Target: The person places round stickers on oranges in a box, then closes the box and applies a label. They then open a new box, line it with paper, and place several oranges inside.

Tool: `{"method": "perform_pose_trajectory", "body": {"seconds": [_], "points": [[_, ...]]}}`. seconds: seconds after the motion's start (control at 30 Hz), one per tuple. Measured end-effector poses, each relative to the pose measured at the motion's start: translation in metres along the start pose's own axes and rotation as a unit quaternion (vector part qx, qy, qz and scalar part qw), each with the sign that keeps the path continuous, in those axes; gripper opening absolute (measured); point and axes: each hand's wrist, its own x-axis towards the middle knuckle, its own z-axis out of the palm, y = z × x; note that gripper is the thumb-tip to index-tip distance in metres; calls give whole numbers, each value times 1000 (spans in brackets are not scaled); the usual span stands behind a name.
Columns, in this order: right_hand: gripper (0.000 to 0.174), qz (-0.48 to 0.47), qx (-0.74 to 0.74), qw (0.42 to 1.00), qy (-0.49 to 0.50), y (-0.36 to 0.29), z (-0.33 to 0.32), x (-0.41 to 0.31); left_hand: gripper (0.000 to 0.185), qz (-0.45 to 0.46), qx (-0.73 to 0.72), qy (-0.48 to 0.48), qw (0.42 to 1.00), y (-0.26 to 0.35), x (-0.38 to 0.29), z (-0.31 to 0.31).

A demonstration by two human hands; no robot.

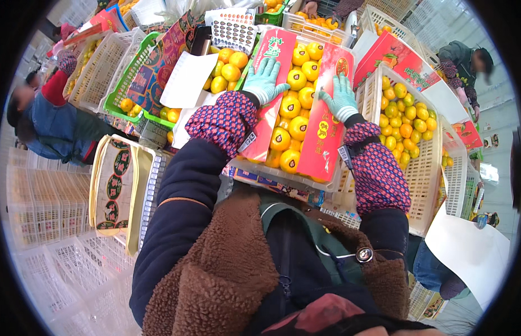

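Note:
Both my hands wear pale teal knitted gloves. My left hand [265,82] rests flat, fingers spread, on a red printed cardboard strip [260,136] along the left side of a plastic crate [281,178]. On the opposite side, my right hand [340,99] lies with its palm down on a second red cardboard strip [321,145]. Between the strips shows a band of orange mandarins [289,107], many bearing a small dark sticker. Neither hand grips anything. The strips cover the fruit at the crate's sides.
A pale slotted crate [422,185] of smaller mandarins stands at right, beside a red printed carton [395,63]. At left are a white sheet [189,80], loose mandarins [230,72] and a green crate [113,101]. Sticker sheets [233,35] lie beyond. People [54,122] work on both sides.

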Motion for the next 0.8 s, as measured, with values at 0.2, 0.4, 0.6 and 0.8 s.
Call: {"method": "perform_pose_trajectory", "body": {"seconds": [0.2,0.4,0.6,0.8], "points": [[89,48,-64,996,37,-8,4,29,74,6,25,53,998,-2,47,9],[87,-12,-49,997,63,-18,6,-24,76,29,38,69,996,3,-3,18],[93,-31,-84,996,30,-50,-8,-90,76,35,7,25,999,20,-65,4],[94,-18,-59,998,12,-72,-11,-134,76,50,-34,-27,998,25,-127,-10]]}}
